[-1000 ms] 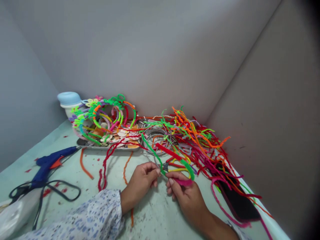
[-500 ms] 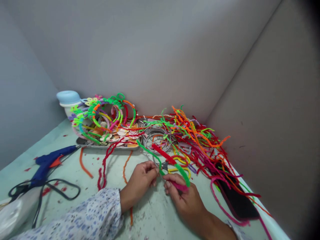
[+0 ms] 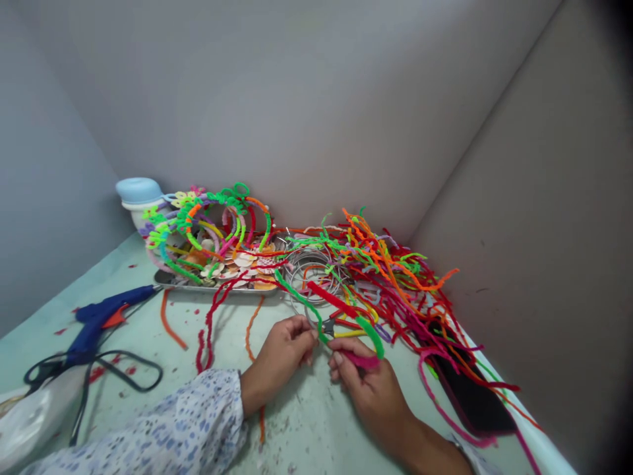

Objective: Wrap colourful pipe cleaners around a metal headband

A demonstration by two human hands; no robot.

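Above the table, my right hand (image 3: 373,386) is closed around a curved fuzzy band (image 3: 370,333) with red, green and pink sections; the pink end lies against its fingers. A thin green pipe cleaner (image 3: 301,298) rises at a slant from between the two hands, its lower end at my right fingertips. My left hand (image 3: 283,356) is pinched shut just left of that green strand. What lies in its fingertips is too small to make out. Just behind the hands rest scissors or pliers with red and yellow handles (image 3: 353,325), partly covered by the band.
A metal tray (image 3: 217,287) holds paper discs and fuzzy hoops. A coil of wire (image 3: 312,264) lies beside a tangled pile of pipe cleaners (image 3: 390,264). A blue glue gun (image 3: 99,316) is at left, a dark phone (image 3: 475,396) at right, a blue-lidded bottle (image 3: 141,192) behind.
My right hand has shifted slightly up, and the curved band has tipped a little to the right with it. The left hand stays nearly in place, and the whole view has shifted slightly.
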